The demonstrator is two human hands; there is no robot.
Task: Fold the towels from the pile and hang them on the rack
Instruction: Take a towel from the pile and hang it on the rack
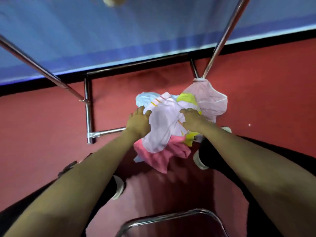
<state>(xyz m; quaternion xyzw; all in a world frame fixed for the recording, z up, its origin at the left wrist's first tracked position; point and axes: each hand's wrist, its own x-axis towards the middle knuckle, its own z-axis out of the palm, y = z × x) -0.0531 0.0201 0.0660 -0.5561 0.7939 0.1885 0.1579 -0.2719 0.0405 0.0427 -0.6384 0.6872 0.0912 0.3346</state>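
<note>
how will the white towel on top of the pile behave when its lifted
Probably floppy: the white towel lies crumpled and drapes over the pink towel. Likely light for its size, as it looks like thin cloth. Lifting it may tug along the yellow towel tangled beside it.

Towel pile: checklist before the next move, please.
1. White towel lies topmost: ok.
2. Both hands reach it, left hand at its left edge, right hand on its right side: ok.
3. Grip closed on it: left looks spread open, right unclear: cannot tell.
4. Left rack bar bare for hanging: ok.
5. Pink towel underneath free of the white one: cannot tell.
</note>
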